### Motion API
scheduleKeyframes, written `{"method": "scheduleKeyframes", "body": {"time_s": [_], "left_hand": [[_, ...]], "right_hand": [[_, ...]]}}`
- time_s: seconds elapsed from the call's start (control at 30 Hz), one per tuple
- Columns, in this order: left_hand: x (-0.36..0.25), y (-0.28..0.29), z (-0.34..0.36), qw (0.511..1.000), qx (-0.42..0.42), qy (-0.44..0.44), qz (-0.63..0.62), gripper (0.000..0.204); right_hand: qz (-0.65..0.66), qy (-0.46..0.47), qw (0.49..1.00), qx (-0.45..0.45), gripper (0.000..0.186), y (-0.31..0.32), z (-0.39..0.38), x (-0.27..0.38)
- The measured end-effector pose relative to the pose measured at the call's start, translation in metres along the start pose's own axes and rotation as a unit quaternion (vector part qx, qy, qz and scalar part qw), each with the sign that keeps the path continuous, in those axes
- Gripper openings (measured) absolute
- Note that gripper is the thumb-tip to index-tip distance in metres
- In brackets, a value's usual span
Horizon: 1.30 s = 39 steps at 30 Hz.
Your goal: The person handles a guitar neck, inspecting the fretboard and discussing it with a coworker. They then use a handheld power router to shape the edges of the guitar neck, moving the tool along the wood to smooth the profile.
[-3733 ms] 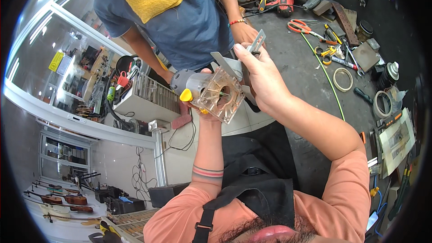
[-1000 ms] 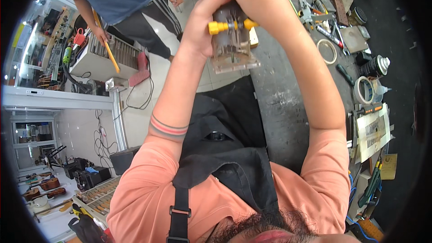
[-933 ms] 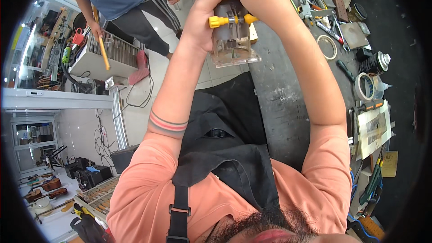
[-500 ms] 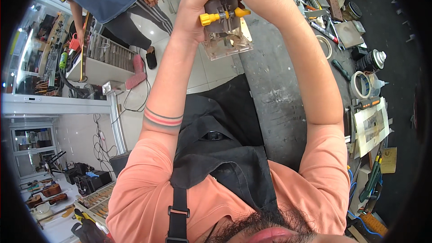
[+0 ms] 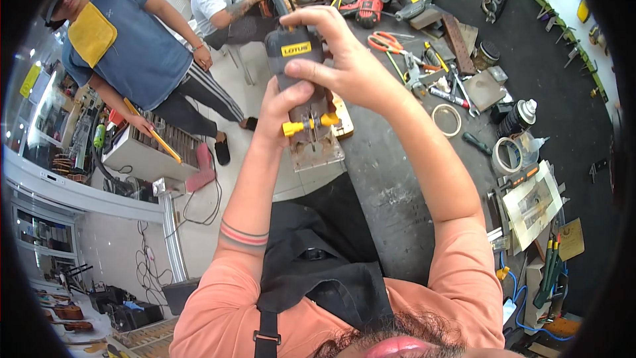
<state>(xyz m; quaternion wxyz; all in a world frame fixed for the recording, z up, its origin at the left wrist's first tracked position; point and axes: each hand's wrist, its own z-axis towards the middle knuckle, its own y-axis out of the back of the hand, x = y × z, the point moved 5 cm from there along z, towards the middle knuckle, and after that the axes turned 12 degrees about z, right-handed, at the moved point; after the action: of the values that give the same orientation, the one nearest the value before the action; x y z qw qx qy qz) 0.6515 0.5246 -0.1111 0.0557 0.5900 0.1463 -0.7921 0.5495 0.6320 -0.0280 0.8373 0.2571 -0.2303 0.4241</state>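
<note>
A dark grey trim router (image 5: 278, 46) with a clear base (image 5: 318, 156) and yellow knobs is held upright in front of me, at the edge of the workbench (image 5: 384, 179). My left hand (image 5: 277, 107) wraps round its lower body, thumb laid across the front. Higher up, my right hand (image 5: 331, 59) grips the housing from the right, its thumb on the front and fingers over the top. Beside the base, partly hidden behind it, is a pale wooden piece (image 5: 343, 119). The cutter and the underside of the base cannot be made out.
On the bench's right lie tape rolls (image 5: 446, 120), a spray can (image 5: 518, 117), a screwdriver (image 5: 477, 143) and orange-handled scissors (image 5: 385, 42). Power tools (image 5: 364, 10) crowd the far end. A person in blue (image 5: 136, 33) stands at left; another in white (image 5: 215, 0) sits beyond.
The view has tilted up, so the whole router, the far bench and both people now show. My right hand appears clearly round the router's upper housing. Both hands still hold it.
</note>
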Motion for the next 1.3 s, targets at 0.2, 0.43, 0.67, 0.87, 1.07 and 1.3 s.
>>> {"method": "scheduleKeyframes", "body": {"time_s": [0.2, 0.43, 0.67, 0.87, 1.07, 1.3], "left_hand": [[0.003, 0.002, -0.004, 0.999, -0.021, 0.012, -0.041, 0.072], [-0.008, -0.007, -0.004, 0.997, -0.029, -0.032, -0.069, 0.051], [-0.005, -0.006, 0.001, 0.997, -0.031, -0.048, -0.048, 0.049], [-0.006, -0.004, 0.002, 0.999, -0.011, -0.038, -0.025, 0.044], [-0.011, -0.007, -0.001, 0.995, -0.045, -0.081, -0.022, 0.073], [-0.01, 0.0, -0.004, 0.996, -0.048, -0.07, -0.019, 0.067]], "right_hand": [[0.031, -0.019, 0.999, -0.009, 0.064, -0.004, 0.002, -0.002], [0.086, -0.061, 0.994, -0.026, 0.068, -0.007, -0.003, -0.01], [0.027, 0.044, 0.999, -0.009, 0.059, -0.008, 0.002, 0.0], [0.014, 0.013, 1.0, 0.008, 0.061, -0.006, -0.001, 0.007], [-0.002, 0.049, 0.998, 0.032, 0.068, -0.006, 0.004, 0.013], [0.03, -0.029, 0.998, 0.056, 0.068, -0.01, 0.005, 0.025]]}}
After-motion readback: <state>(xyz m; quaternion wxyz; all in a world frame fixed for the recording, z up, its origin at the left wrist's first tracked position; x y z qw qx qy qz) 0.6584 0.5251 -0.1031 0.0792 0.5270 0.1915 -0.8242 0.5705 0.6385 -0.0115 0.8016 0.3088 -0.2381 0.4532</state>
